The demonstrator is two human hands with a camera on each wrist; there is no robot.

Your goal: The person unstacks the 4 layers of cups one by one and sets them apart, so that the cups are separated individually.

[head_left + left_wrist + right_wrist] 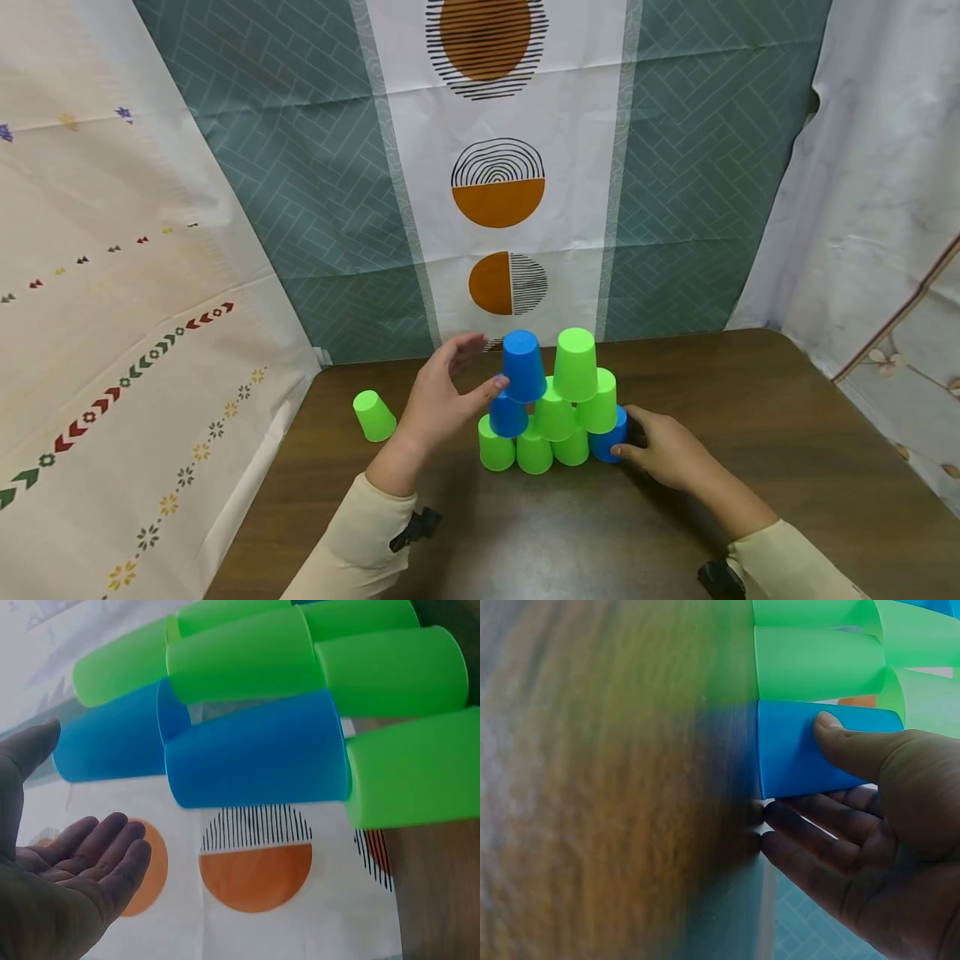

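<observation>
Upside-down plastic cups form a tiered stack on the table. Its bottom row has three green cups (497,446) and, at the right end, a blue cup (608,443). Above sit a blue cup (507,418) and two green cups (553,414); the top tier pairs a blue cup (522,367) with a green cup (576,365). My left hand (442,398) is beside the top blue cup, thumb tip near its side, fingers spread and holding nothing. My right hand (669,450) grips the bottom blue cup, thumb (840,739) on its wall and fingers around the far side.
A lone green cup (374,417) stands upside down on the brown table (315,517), left of the stack. Behind the table hangs a patterned cloth (517,233). Pale cloths flank it on both sides.
</observation>
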